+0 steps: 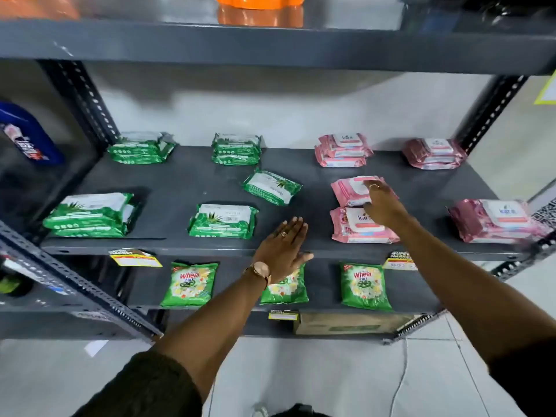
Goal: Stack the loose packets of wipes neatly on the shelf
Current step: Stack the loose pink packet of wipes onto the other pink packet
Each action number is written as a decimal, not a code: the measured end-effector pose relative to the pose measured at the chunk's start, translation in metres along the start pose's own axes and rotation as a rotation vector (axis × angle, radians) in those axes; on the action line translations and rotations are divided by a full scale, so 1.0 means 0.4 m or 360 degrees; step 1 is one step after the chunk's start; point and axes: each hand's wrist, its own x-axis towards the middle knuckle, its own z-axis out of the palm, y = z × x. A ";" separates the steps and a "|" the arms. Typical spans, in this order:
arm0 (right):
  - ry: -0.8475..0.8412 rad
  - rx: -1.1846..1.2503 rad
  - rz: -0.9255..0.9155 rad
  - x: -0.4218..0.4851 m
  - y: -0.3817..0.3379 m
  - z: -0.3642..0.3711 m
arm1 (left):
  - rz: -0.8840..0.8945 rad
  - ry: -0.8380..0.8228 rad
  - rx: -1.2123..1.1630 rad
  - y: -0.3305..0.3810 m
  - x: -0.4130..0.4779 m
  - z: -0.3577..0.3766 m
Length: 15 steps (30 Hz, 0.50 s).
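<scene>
1. The right hand (379, 203) lies fingers-down on a pink wipes packet (353, 190) at mid-shelf (180, 182); whether it grips is unclear.
2. Just in front sits a pink stack reading "kara" (359, 225).
3. The left hand (284, 246) hovers flat and empty over the shelf's front edge.
4. A tilted green aloe wipes packet (271, 187) lies loose.
5. Below, green "Wheel 2 in 1" pouches (190, 283).
</scene>
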 end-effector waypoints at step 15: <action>-0.0505 -0.0221 -0.0022 0.135 -0.017 -0.095 | 0.0034 0.0359 0.0222 -0.008 0.011 0.040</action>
